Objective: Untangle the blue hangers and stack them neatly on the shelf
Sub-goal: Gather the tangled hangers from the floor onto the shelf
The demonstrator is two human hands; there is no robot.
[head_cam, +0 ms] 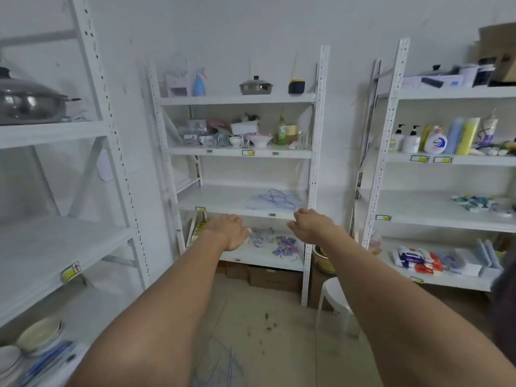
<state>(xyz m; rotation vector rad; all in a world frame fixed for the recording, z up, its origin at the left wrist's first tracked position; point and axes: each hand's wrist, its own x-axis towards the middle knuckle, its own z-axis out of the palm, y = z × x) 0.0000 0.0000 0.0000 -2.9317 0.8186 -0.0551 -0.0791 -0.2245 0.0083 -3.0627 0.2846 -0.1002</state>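
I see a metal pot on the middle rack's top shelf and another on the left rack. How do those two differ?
The pot on the middle rack looks small and far off, with a dark knob plainly showing on its lid. The pot on the left rack looms large and close, cut off by the picture's edge, with a handle sticking out to the right. The middle one stands between a blue spray bottle and a dark container. Both are shiny, lidded metal.
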